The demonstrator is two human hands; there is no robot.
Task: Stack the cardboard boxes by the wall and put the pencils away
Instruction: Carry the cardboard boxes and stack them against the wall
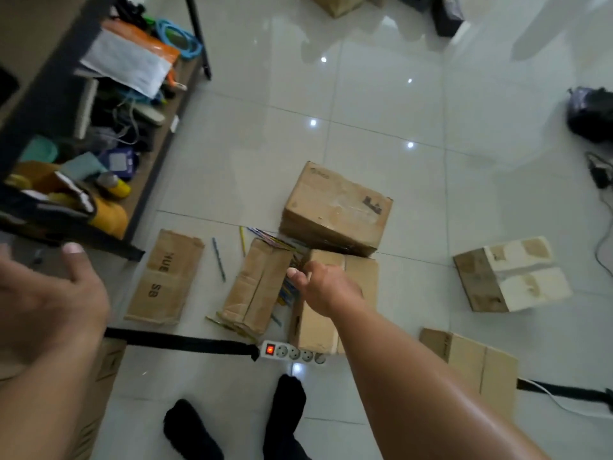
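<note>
Head view: right hand (326, 287) down at cardboard box (313, 330) mid-floor, beside scattered pencils (287, 292); grip hidden, cannot tell. Left hand (49, 293) spread, empty. Probably light, stiff; best taken by opposite edges.

The right hand (326, 287) lies on the top corner of a cardboard box (315, 327) near the middle, thumb pointing to 9 o'clock, fingers hidden. At its 12 o'clock stands a larger box (336, 207). At its 9 o'clock lies a collapsed box (257, 287) with coloured pencils (285, 244) scattered around it, and a flattened box (164, 277) lies farther out. A pale-faced box (512, 273) sits at 3 o'clock. The left hand (49, 293), blurred, fingers spread, hangs at 8 o'clock. A power strip (292, 351) lies at 6 o'clock.
</note>
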